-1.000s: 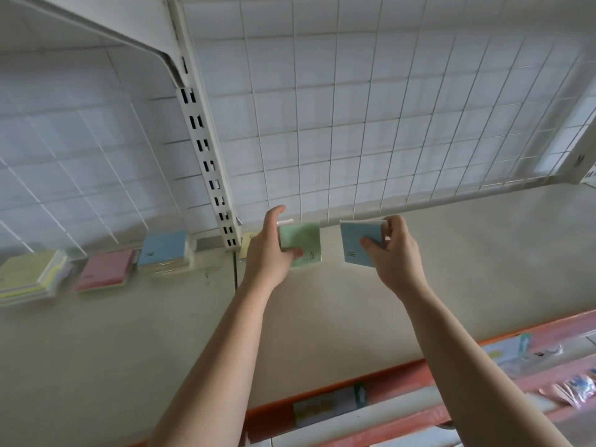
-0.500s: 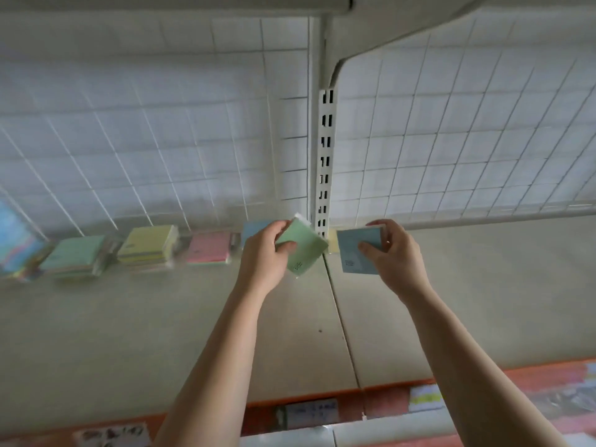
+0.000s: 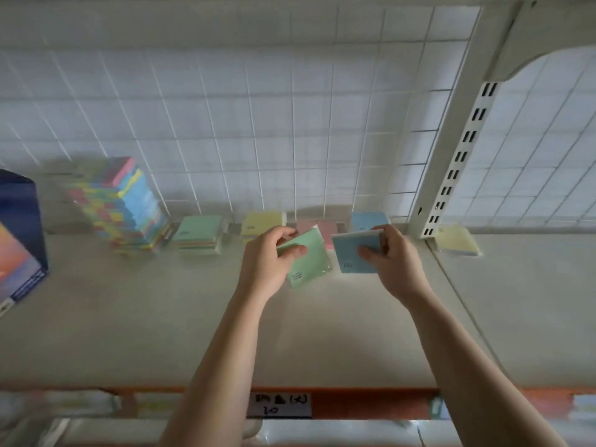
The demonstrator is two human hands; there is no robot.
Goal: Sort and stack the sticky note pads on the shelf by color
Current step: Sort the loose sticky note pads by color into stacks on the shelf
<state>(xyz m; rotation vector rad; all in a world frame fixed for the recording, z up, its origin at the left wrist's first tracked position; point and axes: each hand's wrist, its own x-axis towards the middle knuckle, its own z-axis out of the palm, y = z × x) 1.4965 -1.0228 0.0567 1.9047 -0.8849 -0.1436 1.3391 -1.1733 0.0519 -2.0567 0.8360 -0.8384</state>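
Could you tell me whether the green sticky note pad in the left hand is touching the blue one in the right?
Apart. The head view shows shelf surface between the green sticky note pad and the blue sticky note pad.

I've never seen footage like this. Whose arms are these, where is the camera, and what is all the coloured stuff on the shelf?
There is no machine here: a person wears a camera on the head, so you look forward and down along their bare arms. The left hand holds a green sticky note pad; the right hand holds a blue pad. On the shelf, along the wire grid back, lie sorted piles: green, yellow, pink and blue. Further left stands a tall mixed-colour stack and a dark blue box. One pale yellow pad lies past the white upright post.
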